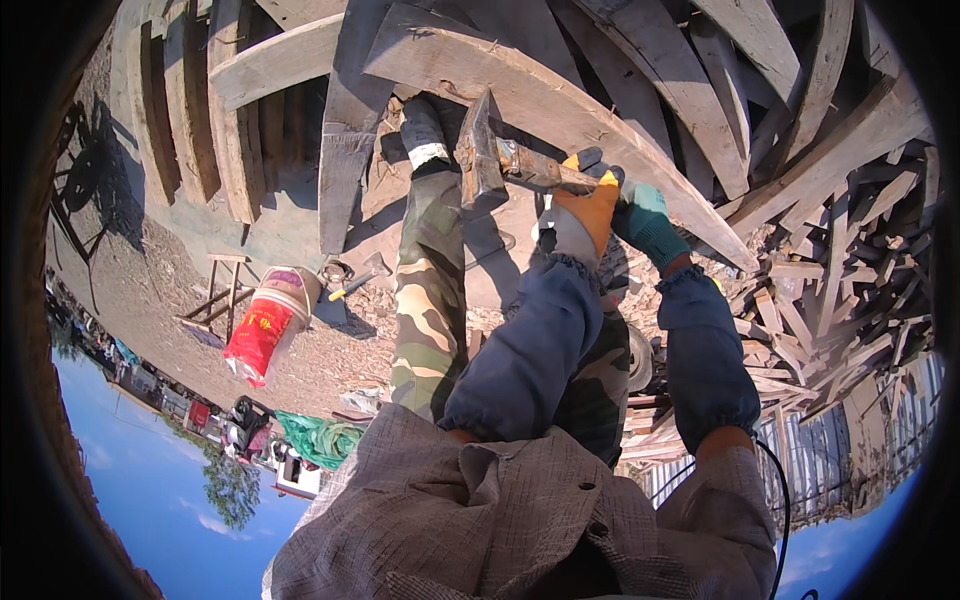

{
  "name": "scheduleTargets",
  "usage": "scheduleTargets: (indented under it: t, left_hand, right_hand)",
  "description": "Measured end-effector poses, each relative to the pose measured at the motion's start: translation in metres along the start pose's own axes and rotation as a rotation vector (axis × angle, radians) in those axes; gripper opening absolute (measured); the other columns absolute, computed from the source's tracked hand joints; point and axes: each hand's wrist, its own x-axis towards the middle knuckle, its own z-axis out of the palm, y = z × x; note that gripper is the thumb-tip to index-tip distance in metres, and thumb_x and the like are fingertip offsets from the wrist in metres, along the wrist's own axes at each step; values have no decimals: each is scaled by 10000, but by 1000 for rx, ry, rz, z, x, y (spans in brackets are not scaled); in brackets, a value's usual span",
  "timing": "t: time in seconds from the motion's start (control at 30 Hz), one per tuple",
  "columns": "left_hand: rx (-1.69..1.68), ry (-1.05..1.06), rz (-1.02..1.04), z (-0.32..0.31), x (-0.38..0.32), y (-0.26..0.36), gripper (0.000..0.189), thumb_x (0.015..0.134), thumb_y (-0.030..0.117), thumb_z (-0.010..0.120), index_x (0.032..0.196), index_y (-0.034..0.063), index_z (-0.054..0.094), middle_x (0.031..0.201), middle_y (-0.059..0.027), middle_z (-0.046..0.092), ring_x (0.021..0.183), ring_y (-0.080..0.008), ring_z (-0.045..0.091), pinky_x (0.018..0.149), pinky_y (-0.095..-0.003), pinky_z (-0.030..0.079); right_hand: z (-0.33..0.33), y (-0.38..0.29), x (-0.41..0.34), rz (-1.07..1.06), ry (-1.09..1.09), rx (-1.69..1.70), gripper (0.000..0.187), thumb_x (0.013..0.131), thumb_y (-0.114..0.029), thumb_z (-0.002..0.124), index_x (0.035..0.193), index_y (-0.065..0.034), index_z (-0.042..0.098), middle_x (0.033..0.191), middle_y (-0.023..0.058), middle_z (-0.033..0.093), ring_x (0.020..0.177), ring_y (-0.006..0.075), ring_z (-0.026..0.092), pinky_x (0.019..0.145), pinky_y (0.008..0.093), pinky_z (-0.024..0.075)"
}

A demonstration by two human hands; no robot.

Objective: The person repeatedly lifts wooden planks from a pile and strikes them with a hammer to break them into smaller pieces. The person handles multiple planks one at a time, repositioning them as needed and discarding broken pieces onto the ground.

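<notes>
A sledgehammer with a worn, rusty steel head [482,154] hangs in front of my legs, its head pointing left. My left hand [583,214], in an orange and pale work glove, is wrapped around its wooden handle [536,166]. My right hand [649,219], in a green knit glove, is closed close behind the left one at the handle's rear end; its fingers are partly hidden. Just beyond both hands, a long wooden plank [555,97] slants down to the right, with bent nails sticking out along it. My camouflage trouser leg [429,277] is left of the hammer head.
More boards [232,112] lean at the upper left. Split scrap wood [832,277] is heaped on the right. On the left ground are a hatchet [360,281] with a yellow grip, a bucket [296,289], a red bag [259,330] and a small wooden frame [217,296]. A black cable [786,502] hangs by my right arm.
</notes>
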Motion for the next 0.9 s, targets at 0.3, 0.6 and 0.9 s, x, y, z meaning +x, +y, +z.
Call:
scheduleTargets:
  t: [0.3, 0.6, 0.9]
  left_hand:
    - [1205, 12, 904, -67, -26, 258, 335, 868, 7, 642, 1203, 2, 634, 1065, -129, 685, 953, -246, 673, 845, -320, 529]
    - [2761, -946, 425, 102, 71, 257, 574, 783, 267, 775, 1295, 92, 583, 1206, -164, 647, 1121, -364, 630, 951, -391, 521]
    - [2724, -762, 1179, 62, 43, 314, 355, 783, 117, 718, 1131, 146, 651, 1061, -90, 650, 1051, -277, 634, 851, -396, 488]
  right_hand:
    - [0, -49, -77, 275, -112, 166, 370, 824, -313, 749, 1078, -52, 683, 816, 177, 712, 766, 291, 708, 697, 381, 542]
    - [-70, -122, -205, 490, 281, 756, 233, 892, -223, 719, 1005, -26, 671, 729, 37, 638, 658, 80, 587, 581, 276, 475]
    - [-65, -123, -197, 785, 455, 777, 265, 936, -277, 653, 917, -15, 617, 636, 18, 566, 507, 94, 532, 470, 268, 425]
